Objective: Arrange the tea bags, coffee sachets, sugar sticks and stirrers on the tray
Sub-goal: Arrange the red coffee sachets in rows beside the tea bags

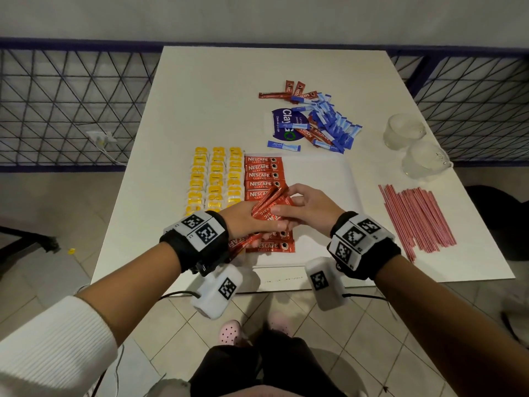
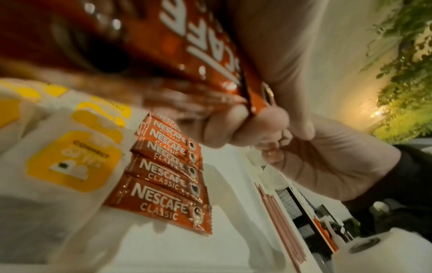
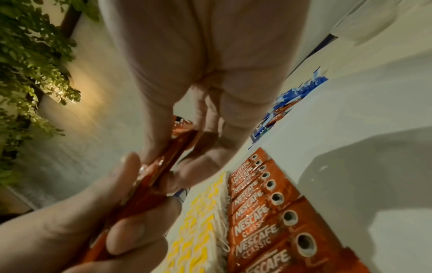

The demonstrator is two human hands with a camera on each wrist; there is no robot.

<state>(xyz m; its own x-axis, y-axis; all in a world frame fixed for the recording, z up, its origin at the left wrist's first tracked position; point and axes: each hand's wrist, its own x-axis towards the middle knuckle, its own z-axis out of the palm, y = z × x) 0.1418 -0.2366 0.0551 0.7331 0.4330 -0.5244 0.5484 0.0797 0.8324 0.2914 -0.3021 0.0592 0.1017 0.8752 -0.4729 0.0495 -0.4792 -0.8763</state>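
On the white tray (image 1: pixel 323 196), yellow tea bags (image 1: pixel 216 179) lie in three columns at the left, with a column of red coffee sachets (image 1: pixel 263 176) beside them. My left hand (image 1: pixel 266 223) grips a bundle of red sachets (image 1: pixel 269 202) above the near part of that column. My right hand (image 1: pixel 286 209) pinches the bundle's end; the left wrist view shows its fingertips (image 2: pixel 268 122) closed on a sachet's edge (image 2: pixel 257 96). In the right wrist view my left hand (image 3: pixel 70 230) holds the bundle (image 3: pixel 151 184) over the laid sachets (image 3: pixel 268 212).
A loose pile of blue sugar sticks and red sachets (image 1: pixel 326 118) lies beyond the tray, on a round blue packet (image 1: pixel 286 124). Pink stirrers (image 1: pixel 415 219) lie to the tray's right. Two glasses (image 1: pixel 403 130) stand at the table's right edge. A wire fence runs behind.
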